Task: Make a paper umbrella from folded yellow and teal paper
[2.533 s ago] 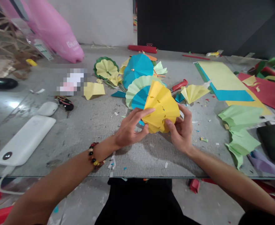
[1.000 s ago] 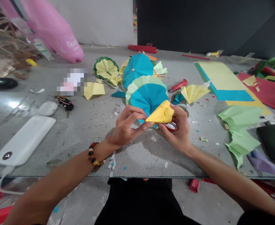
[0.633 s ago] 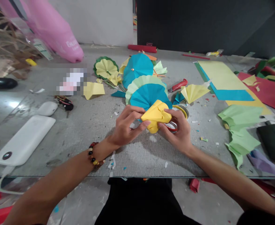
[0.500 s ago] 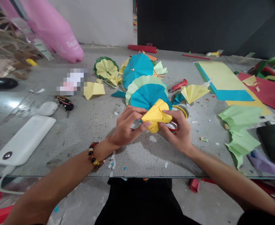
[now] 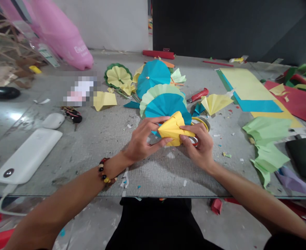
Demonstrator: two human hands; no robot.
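Yellow paper (image 5: 172, 130) is between the two hands, taking 12 o'clock as straight away from the wearer. Pleated, partly folded up. Long axis roughly 9 to 3: point at 9, lobed edge fanning out from 1 through 3 to 5. Looks held clear of the desk (image 5: 153, 177), shadow below.

Left hand (image 5: 139, 142) on the pointed end: fingers on the 12 side, thumb on the 6 side, moderate gap filled by paper. Right hand (image 5: 201, 147) on the 3 end: tight thumb-and-finger pinch on a pleat; exact fingertip contact partly hidden. Neither hand nearer, both in contact.

Blue fan (image 5: 165, 106) at about 12, overlapped in view by the paper; can't tell if touching. Pale green fan (image 5: 150, 95) under it. Yellow ring (image 5: 206, 121) between 2 and 3, just beyond right hand. Cutter (image 5: 200, 94) at 1.
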